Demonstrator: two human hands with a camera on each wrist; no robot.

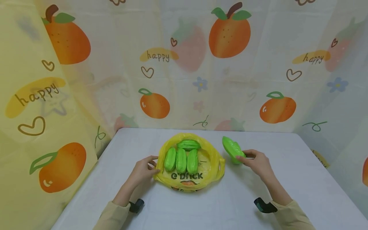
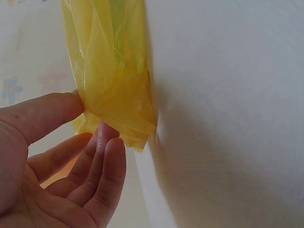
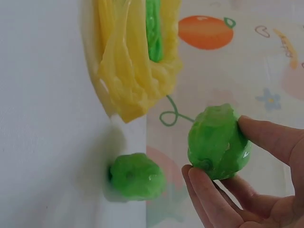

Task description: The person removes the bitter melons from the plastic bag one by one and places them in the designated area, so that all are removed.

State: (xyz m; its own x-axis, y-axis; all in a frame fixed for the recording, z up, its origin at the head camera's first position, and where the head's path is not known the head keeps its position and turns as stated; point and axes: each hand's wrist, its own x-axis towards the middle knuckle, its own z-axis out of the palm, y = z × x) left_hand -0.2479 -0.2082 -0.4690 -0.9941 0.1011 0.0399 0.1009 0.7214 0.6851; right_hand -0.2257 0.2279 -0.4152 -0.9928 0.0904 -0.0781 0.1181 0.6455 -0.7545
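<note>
A yellow plastic bag (image 1: 216, 156) stands on the white table with its mouth spread wide and its rim folded down. Several glossy, ribbed green cucumber-like pieces (image 1: 181, 160) lie inside it, one across the far ends of the others. My left hand (image 1: 144, 167) holds the bag's left edge, thumb (image 2: 57, 111) on one side and fingers beneath. To the right of the bag, my right hand (image 1: 256, 163) grips a green cucumber-like piece (image 3: 216, 142) between thumb and fingers, raised off the table. A second such piece (image 3: 137, 176) rests on the table beside it, partly overlapped in the head view.
The white tabletop (image 1: 218, 207) reaches back to a hanging cloth (image 1: 195, 95) printed with oranges and strawberries. More of that cloth hangs along the left and right sides. Dark wrist cameras (image 1: 137, 206) sit by both sleeves. A loop handle (image 1: 221, 166) sticks out at the bag's right.
</note>
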